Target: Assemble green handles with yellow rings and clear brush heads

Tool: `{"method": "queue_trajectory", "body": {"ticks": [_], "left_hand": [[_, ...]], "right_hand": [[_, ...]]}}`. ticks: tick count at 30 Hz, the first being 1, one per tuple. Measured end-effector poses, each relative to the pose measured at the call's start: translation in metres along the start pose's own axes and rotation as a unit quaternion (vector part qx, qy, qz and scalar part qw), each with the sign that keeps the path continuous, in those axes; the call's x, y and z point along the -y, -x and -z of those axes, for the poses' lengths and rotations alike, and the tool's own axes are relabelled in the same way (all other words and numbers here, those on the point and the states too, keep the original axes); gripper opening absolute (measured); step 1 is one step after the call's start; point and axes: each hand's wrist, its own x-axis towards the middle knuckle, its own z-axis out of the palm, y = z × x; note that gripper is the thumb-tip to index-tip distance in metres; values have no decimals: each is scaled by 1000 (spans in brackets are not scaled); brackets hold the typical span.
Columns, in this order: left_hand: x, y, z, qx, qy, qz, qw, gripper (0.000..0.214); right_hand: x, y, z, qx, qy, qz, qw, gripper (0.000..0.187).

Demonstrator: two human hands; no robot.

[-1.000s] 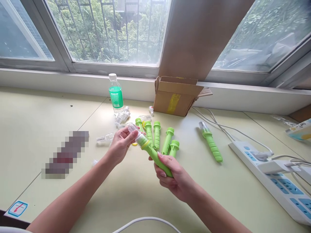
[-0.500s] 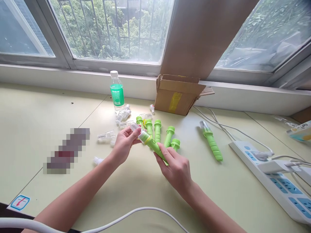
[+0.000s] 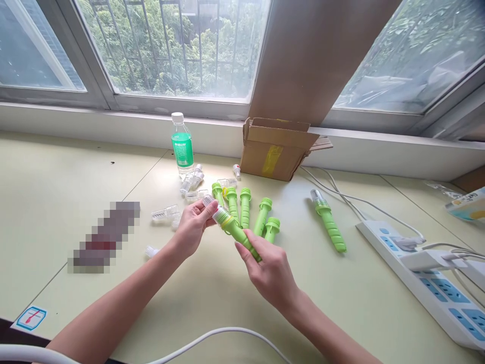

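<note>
My left hand [image 3: 195, 222] pinches a clear ribbed plastic cap [image 3: 208, 201] between thumb and fingers. The cap sits on the threaded end of a green plastic handle [image 3: 239, 234] with a yellow ring at the joint. My right hand [image 3: 270, 265] is closed round the handle's lower part, which slants down to the right. Just behind the hands lie several bare green handles [image 3: 262, 217] with threaded tops. Several loose clear caps [image 3: 165, 213] are scattered to the left of them. A capped green handle [image 3: 330, 225] lies apart on the right.
A water bottle [image 3: 182, 146] with a green label and an open cardboard box [image 3: 278, 149] stand near the window sill. A white power strip [image 3: 428, 288] with cables takes up the right side. A white cable [image 3: 223, 331] curves across the front. A blurred-out item [image 3: 106, 237] lies left.
My right hand has shifted slightly, its thumb moving left along the green handle. The handle has turned a little, with the cap staying in my left hand's pinch.
</note>
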Motion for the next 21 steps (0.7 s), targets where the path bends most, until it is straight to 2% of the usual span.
{"method": "queue_trajectory", "body": {"ticks": [2, 3, 5, 6, 7, 8, 9, 10, 13, 15, 16, 18, 20, 21], "left_hand": [[-2, 0, 0, 7, 7, 2, 1000, 32], [-2, 1, 0, 12, 12, 0, 1000, 32], [-3, 1, -1, 26, 28, -2, 999, 32], [-4, 1, -1, 33, 36, -4, 999, 32], [-4, 1, -1, 41, 43, -5, 998, 33], [-4, 1, -1, 47, 49, -6, 998, 33], [-4, 1, -1, 52, 53, -6, 997, 33], [-4, 2, -2, 55, 55, -6, 997, 34], [-4, 3, -4, 54, 48, -5, 997, 35], [-3, 3, -5, 46, 37, -3, 998, 32], [-2, 3, -5, 40, 33, -1, 999, 32], [0, 3, -5, 28, 29, 2, 999, 33], [1, 3, -5, 21, 28, -2, 999, 34], [1, 3, -4, 20, 25, -5, 999, 33]], "right_hand": [[7, -4, 7, 47, -131, -114, 984, 25], [10, -7, 11, 82, -206, -181, 958, 27], [11, -12, 20, 172, -355, -301, 869, 36], [11, -15, 24, 198, -405, -344, 824, 36], [10, -17, 27, 212, -437, -366, 794, 35], [8, -18, 30, 217, -451, -371, 782, 34], [7, -19, 31, 216, -447, -361, 789, 35], [6, -20, 32, 208, -426, -337, 813, 35], [2, -17, 29, 131, -269, -213, 930, 33], [-3, -13, 23, 44, -112, -97, 988, 27], [-7, -10, 19, 6, -32, -30, 999, 28], [-13, -6, 12, -42, 108, 71, 991, 31], [-17, -3, 6, -53, 173, 116, 977, 32], [-17, -2, 5, -49, 173, 116, 977, 31]]}}
